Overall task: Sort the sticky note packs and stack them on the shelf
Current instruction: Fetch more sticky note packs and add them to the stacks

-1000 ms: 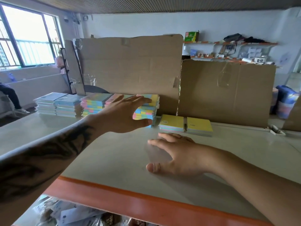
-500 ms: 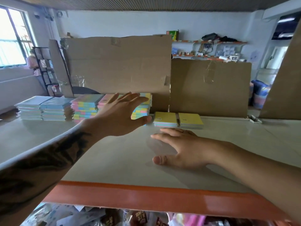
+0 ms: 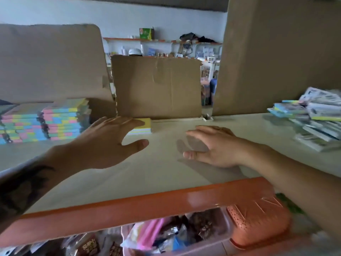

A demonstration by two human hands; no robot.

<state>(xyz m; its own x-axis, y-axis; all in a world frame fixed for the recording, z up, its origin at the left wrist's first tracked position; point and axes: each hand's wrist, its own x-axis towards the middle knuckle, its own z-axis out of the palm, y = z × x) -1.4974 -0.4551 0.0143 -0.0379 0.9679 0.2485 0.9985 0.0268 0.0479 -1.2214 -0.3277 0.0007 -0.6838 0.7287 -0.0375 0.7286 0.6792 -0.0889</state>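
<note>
both hands [image 3: 108, 143] open over shelf [image 3: 166, 174]

The scene is dim and rather flat, with soft daylight and no strong glare. The far white wall [image 3: 166, 21] is the brightest part. Under the right hand [image 3: 214, 146] a soft grey shadow lies on the pale shelf [image 3: 166, 174], and the orange front edge [image 3: 147, 206] carries a weak shine near its right end. The whole picture is slightly blurred. The pile of packs at the right [image 3: 313, 117] is smeared the most, and the things below the shelf are also unclear. Straight lines bend toward the edges, as a wide-angle lens gives.
</note>
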